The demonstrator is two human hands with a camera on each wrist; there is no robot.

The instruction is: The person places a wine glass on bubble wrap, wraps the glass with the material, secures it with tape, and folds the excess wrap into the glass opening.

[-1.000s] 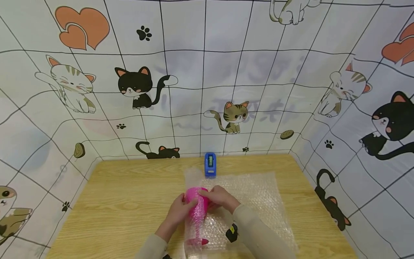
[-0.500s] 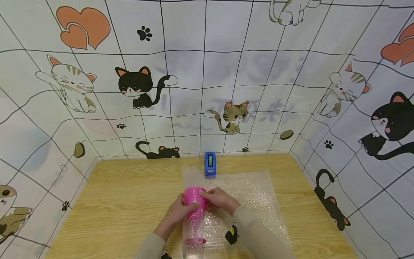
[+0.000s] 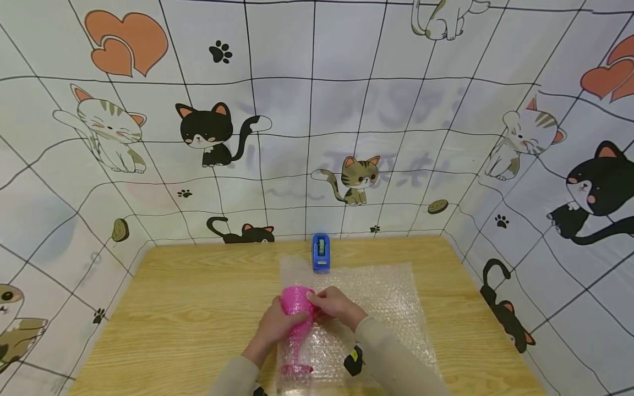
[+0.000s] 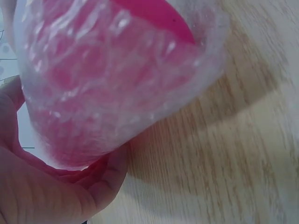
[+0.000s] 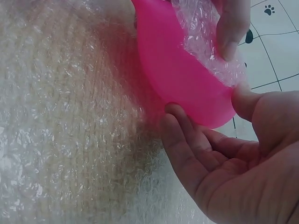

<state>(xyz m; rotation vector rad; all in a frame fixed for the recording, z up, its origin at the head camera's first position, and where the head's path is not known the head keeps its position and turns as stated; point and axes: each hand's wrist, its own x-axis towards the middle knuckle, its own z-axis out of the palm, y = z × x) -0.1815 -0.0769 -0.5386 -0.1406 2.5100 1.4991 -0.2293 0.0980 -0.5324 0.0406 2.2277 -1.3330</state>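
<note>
A pink goblet (image 3: 296, 300) lies on its side with its foot toward me, and clear bubble wrap (image 3: 376, 286) is folded over its bowl, stem and foot. My left hand (image 3: 274, 323) grips the wrapped bowl from the left, thumb on top. In the left wrist view that hand (image 4: 51, 186) curls under the wrapped goblet (image 4: 93, 88). From the right, my right hand (image 3: 338, 306) holds the bowl by its rim. The right wrist view shows a bare strip of pink goblet (image 5: 182, 74), with the right hand's thumb (image 5: 247, 100) at the wrap's edge and fingers beneath.
A blue tape dispenser (image 3: 321, 254) stands behind the goblet at the wrap's far edge. The loose wrap spreads right over the wooden table (image 3: 198, 308). Cat-patterned cloth (image 3: 277, 110) encloses the back and sides.
The goblet has rolled slightly left within the wrap, and less of its foot shows uncovered. The wrap's right edge has shifted left. Both hands keep their hold.
</note>
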